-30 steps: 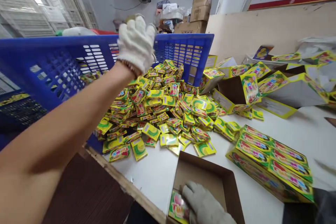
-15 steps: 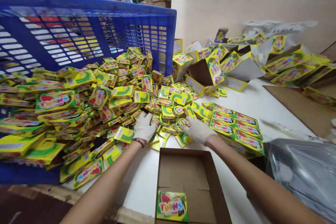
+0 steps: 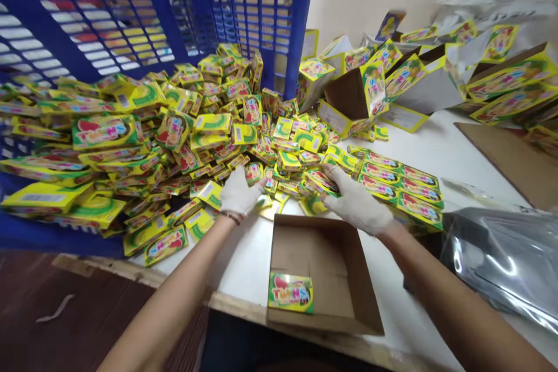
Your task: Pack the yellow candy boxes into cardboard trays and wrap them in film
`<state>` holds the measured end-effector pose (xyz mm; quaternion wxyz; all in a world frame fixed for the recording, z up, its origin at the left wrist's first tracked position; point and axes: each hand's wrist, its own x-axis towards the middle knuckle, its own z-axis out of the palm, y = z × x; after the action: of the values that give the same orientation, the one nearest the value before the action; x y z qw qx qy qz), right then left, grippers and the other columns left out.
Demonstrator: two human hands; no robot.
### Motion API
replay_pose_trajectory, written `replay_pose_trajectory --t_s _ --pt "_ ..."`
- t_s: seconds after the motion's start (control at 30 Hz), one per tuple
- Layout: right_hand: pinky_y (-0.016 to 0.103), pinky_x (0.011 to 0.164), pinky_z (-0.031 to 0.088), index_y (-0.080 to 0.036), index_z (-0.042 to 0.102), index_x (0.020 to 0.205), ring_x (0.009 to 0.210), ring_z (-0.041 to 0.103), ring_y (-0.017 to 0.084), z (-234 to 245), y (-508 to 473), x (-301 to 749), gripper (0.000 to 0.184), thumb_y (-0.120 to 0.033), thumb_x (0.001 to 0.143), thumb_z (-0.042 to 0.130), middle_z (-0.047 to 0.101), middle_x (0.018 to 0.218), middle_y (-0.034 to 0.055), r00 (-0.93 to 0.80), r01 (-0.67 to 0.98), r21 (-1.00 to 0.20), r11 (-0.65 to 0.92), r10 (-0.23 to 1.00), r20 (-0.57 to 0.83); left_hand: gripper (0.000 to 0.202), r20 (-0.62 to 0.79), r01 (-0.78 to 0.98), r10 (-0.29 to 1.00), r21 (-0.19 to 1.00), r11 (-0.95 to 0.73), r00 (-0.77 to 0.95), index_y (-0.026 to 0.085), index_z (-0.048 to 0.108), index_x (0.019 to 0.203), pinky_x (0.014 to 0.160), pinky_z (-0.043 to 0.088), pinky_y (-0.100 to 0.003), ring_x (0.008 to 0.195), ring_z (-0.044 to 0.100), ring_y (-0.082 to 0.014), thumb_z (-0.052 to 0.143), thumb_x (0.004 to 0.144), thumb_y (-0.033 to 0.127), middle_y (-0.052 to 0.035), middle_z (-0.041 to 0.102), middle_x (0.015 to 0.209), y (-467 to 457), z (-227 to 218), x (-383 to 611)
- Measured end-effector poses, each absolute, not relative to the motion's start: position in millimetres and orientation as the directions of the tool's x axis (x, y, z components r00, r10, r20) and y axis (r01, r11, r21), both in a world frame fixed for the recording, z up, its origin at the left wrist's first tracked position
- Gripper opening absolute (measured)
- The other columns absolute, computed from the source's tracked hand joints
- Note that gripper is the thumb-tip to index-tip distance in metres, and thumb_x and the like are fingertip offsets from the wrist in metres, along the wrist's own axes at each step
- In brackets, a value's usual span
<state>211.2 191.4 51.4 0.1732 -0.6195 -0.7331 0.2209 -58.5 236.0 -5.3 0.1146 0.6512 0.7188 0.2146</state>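
Note:
A large heap of small yellow-green boxes (image 3: 209, 122) marked TWINS spills from a tipped blue crate (image 3: 292, 29) onto the white table. My left hand (image 3: 239, 193), in a white glove, rests at the near edge of the heap, thumb and fingers apart, with boxes right at its fingertips. My gloved right hand (image 3: 360, 200) has its thumb and fingers about a small box (image 3: 320, 182) at the heap's right edge. In front of me lies an open brown cardboard tray (image 3: 322, 250). One TWINS box (image 3: 290, 292) lies flat in its near left corner.
Right of the heap stands a neat block of stacked boxes (image 3: 401, 186). Behind it lie open display cartons (image 3: 353, 93). Clear plastic wrap (image 3: 505, 250) and a flat cardboard sheet (image 3: 505, 157) are at the right. The table's wooden edge (image 3: 235, 305) runs along the front.
The view has tilted down, so the scene sits higher. My right hand has turned and drawn its fingers about a box; my left hand stays by the heap, fingers spread.

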Motion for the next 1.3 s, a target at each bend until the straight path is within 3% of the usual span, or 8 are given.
replay_pose_trajectory --t_s 0.17,0.37,0.6,0.8,0.93,1.07,1.17,1.3 --pt "0.033 0.094 0.047 -0.024 0.063 0.118 0.104 0.061 0.02 59.7 127.5 203.4 0.042 -0.025 0.076 0.063 0.066 0.115 0.0021 -0.583 0.716 -0.605 0.348 0.776 -0.243 0.051 -0.022 0.852 0.974 0.481 0.207 -0.225 0.02 0.054 0.114 0.087 0.049 -0.042 0.106 0.063 -0.0334 0.059 0.077 0.055 -0.0167 0.065 0.114 256.9 4.1 -35.4" --pt "0.036 0.093 0.047 -0.016 0.061 0.115 0.109 0.057 0.024 8.2 111.5 163.0 0.041 -0.014 0.075 0.064 0.056 0.124 0.0123 -0.562 0.801 -0.464 0.38 0.744 -0.361 0.051 -0.022 0.729 0.992 0.676 0.109 -0.128 0.021 0.054 0.118 0.093 0.05 -0.042 0.104 0.064 -0.0278 0.065 0.074 0.047 -0.0108 0.066 0.114 209.0 14.3 -53.0" --pt "0.037 0.093 0.047 -0.018 0.053 0.122 0.103 0.062 0.021 -6.7 122.5 175.1 0.033 -0.028 0.091 0.046 0.064 0.117 0.0097 -0.604 0.66 -0.724 0.201 0.715 -0.353 0.072 0.113 0.26 0.993 0.958 -0.12 0.043 0.018 0.037 0.14 0.107 0.046 -0.039 0.129 0.05 -0.0255 0.068 0.079 0.04 -0.0144 0.048 0.143 130.5 -5.9 -68.4" --pt "0.035 0.074 0.053 -0.019 0.042 0.127 0.086 0.063 0.02 13.5 127.8 176.2 0.052 -0.057 0.093 0.037 0.064 0.104 0.0101 -0.325 0.183 -0.981 -0.062 0.938 -0.12 0.064 0.469 0.507 0.846 0.68 -0.53 0.254 0.028 0.037 0.144 0.105 0.047 -0.038 0.121 0.057 -0.0229 0.062 0.085 0.022 -0.0083 0.056 0.134 106.2 -5.5 -45.8" --pt "0.03 0.062 0.048 -0.02 0.049 0.115 0.068 0.057 0.017 37.5 125.9 188.1 0.043 -0.049 0.084 0.056 0.058 0.078 0.0009 -0.255 0.455 -0.888 -0.058 0.948 -0.193 0.058 0.596 0.599 0.724 0.452 -0.661 0.349 0.019 0.041 0.139 0.101 0.049 -0.04 0.122 0.054 -0.025 0.057 0.083 0.012 -0.0136 0.057 0.127 112.7 13.2 -31.7" --pt "0.029 0.063 0.043 -0.02 0.049 0.116 0.068 0.057 0.018 33.8 122.2 195.3 0.033 -0.035 0.087 0.052 0.057 0.074 0.0003 -0.067 0.756 -0.646 -0.103 0.97 -0.234 0.012 0.367 0.764 0.839 0.371 -0.528 0.402 0.018 0.063 0.084 0.073 0.053 -0.036 0.086 0.062 -0.0222 0.052 0.088 0.02 -0.0078 0.063 0.086 94.9 27.0 -16.3" --pt "0.027 0.069 0.043 -0.02 0.05 0.114 0.075 0.061 0.018 21.4 120.5 184.8 0.027 -0.027 0.088 0.052 0.064 0.083 0.0023 -0.071 0.791 -0.597 -0.13 0.951 -0.301 0.028 0.071 0.767 0.794 0.218 -0.604 0.604 0.017 0.067 0.086 0.083 0.051 -0.045 0.086 0.063 -0.0266 0.055 0.087 0.042 -0.0095 0.066 0.086 74.1 27.6 2.2" --pt "0.027 0.077 0.045 -0.021 0.054 0.114 0.093 0.064 0.019 11.0 127.8 163.7 0.024 -0.024 0.091 0.049 0.067 0.103 0.0063 -0.196 0.878 -0.479 0.019 0.926 -0.323 0.069 -0.312 0.798 0.743 0.093 -0.596 0.592 0.01 0.074 0.095 0.103 0.036 -0.057 0.096 0.066 -0.0343 0.038 0.087 0.068 -0.0184 0.072 0.09 64.5 25.1 22.0"
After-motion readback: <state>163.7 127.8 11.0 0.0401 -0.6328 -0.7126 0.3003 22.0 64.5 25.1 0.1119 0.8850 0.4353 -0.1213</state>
